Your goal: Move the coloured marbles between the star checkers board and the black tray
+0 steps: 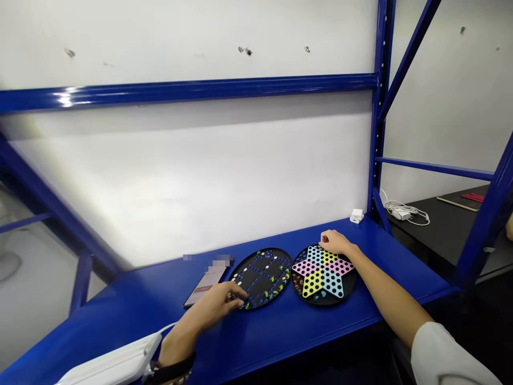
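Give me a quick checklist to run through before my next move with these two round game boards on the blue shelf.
1. The left hand touches the near rim of the left board: ok.
2. The right hand rests on the far edge of the star board: ok.
3. Both boards lie flat on the blue shelf: ok.
4. Gap between the boards: cannot tell.
5. The phone lies beside the left board, not on it: ok.
6. A piece in either grip: cannot tell.

Black band (170, 370) behind the left hand (218, 302); white sleeve (449, 355) on right arm.
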Motion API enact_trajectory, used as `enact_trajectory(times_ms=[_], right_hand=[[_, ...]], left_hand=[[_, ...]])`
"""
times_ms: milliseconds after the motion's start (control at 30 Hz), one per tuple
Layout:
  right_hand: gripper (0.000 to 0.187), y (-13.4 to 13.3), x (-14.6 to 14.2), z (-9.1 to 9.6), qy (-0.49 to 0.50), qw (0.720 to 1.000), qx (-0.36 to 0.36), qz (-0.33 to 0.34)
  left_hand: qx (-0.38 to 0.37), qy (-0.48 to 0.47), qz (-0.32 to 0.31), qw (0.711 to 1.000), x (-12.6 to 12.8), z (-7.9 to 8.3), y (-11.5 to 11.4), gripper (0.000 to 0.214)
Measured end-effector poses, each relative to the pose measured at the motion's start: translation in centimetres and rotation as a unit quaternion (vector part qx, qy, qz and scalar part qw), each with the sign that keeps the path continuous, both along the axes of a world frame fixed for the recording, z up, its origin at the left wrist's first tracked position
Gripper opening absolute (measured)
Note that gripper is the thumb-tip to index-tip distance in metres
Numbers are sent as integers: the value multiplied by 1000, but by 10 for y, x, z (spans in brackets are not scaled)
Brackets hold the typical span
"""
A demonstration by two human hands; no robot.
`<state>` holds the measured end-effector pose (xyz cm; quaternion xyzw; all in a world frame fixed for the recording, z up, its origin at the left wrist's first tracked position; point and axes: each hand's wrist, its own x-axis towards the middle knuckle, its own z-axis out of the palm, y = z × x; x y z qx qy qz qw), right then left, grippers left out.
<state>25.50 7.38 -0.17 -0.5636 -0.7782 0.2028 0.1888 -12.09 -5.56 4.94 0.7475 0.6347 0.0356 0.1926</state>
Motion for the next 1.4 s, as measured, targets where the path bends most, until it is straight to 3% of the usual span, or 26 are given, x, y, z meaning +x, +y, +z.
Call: enact_trajectory(times_ms=[333,500,567,667,767,833,967,1100,1200,1300,1400], right_hand=[[18,0,0,-1,0,1000,1,1],[17,1,0,-2,6,1000,-1,0],[17,2,0,-3,3,1000,1,0],[17,3,0,-4,-4,1000,5,-2],[16,3,0,-5,-4,1000,4,-4],[15,3,-1,-4,-5,1000,6,-4],[16,1,-2,-2,-7,1000,9,-4],[16,-1,-3,0,-4,1000,-3,-9],[15,-1,-3,0,-3,1000,-1,-10],[15,0,-2,0,-2,1000,-1,-6],[16,0,-2,0,-1,1000,-5,-1]], left_hand=[[-29,-29,-7,999,5,-3,2,29],[53,-69,1,996,12,13,-1,28],[117,-118,-4,986,30,20,-6,30],[164,-197,-71,964,77,16,-16,30],[152,-220,-161,950,130,-1,-25,24],[160,-219,-179,946,157,-15,-28,21],[175,-183,-201,946,182,-36,-33,21],[175,-155,-231,945,185,-41,-35,20],[169,-144,-227,948,179,-30,-33,23],[167,-104,-177,964,158,-12,-26,28],[119,-10,-124,985,124,3,-18,22]])
